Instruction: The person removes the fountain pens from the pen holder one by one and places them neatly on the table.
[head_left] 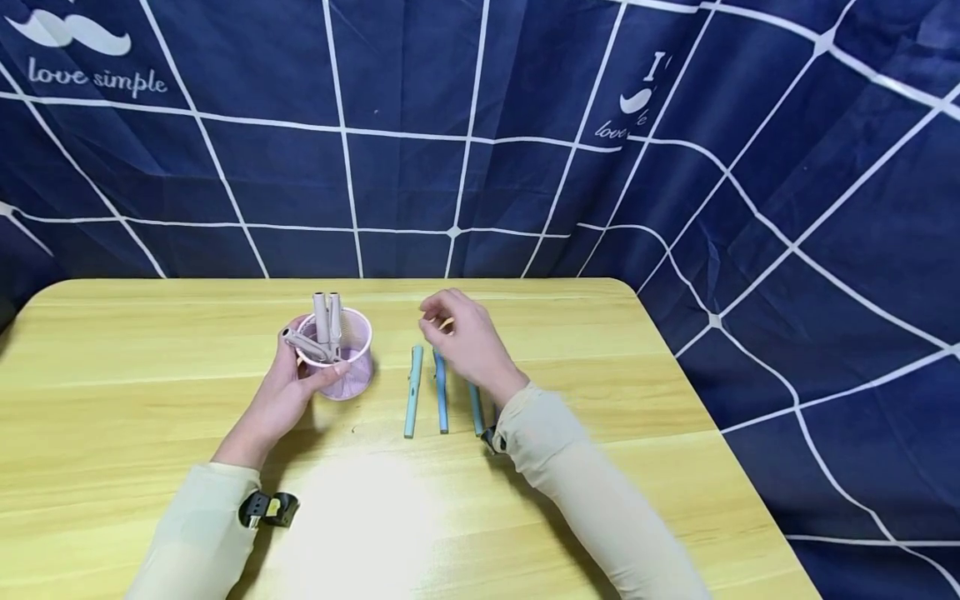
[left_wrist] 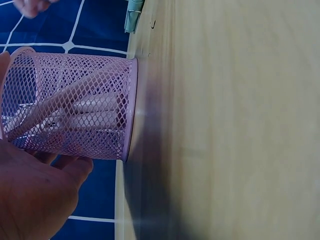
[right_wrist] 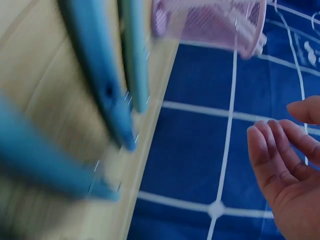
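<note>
My left hand (head_left: pixel 283 392) grips a pink mesh pen holder (head_left: pixel 360 371), thumb at its front rim and fingers round the far side. Three pale greyish-pink pens (head_left: pixel 321 317) stand in it, one leaning toward the left rim. In the left wrist view the base of the mesh cup (left_wrist: pixel 100 75) is right at the tabletop. Over the row of pens on the table, my right hand (head_left: pixel 468 337) hovers with loosely bent fingers and nothing between them. Below it lie a light teal pen (head_left: pixel 413 392), a blue pen (head_left: pixel 442 400) and a darker teal pen (head_left: pixel 476 408), partly hidden.
The wooden table (head_left: pixel 150 350) has a rounded far edge, with a dark blue curtain (head_left: pixel 405 183) with white lines hanging behind it and along the right. Bright glare lies on the table's near middle. Each wrist wears a small black device (head_left: pixel 270 508).
</note>
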